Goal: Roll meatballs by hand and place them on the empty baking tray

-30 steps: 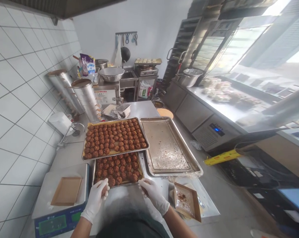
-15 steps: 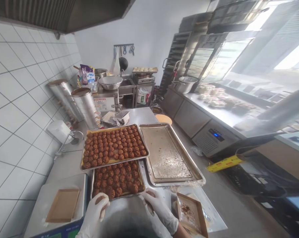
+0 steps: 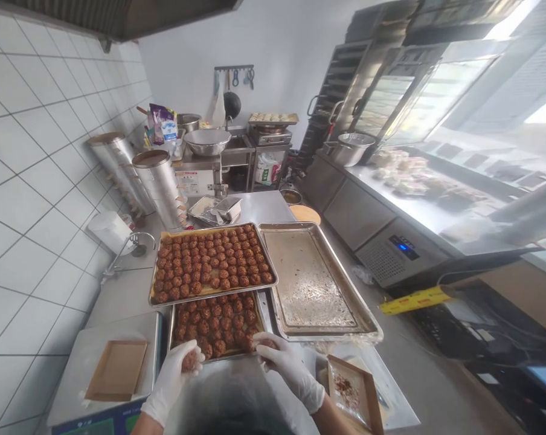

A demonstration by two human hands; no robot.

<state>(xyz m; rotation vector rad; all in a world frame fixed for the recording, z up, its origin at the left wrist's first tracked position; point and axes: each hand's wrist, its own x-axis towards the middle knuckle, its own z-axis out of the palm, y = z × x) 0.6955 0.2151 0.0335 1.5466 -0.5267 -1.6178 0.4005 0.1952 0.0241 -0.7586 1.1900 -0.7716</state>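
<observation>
Both gloved hands are held at the near tray (image 3: 260, 302): left hand (image 3: 176, 377) curled round a brown ball (image 3: 189, 360), right hand (image 3: 284, 365) closed on another, mostly hidden.

No text legible anywhere. Label on the machine (image 3: 195, 180) far ahead of the hands: red and white print, too small to read. Purple bag (image 3: 160, 122) past it: print blurred. Yellow strip (image 3: 415, 299) off to the right: red marks, unreadable. Fridge display (image 3: 404, 246) glows blue, no digits clear.
</observation>
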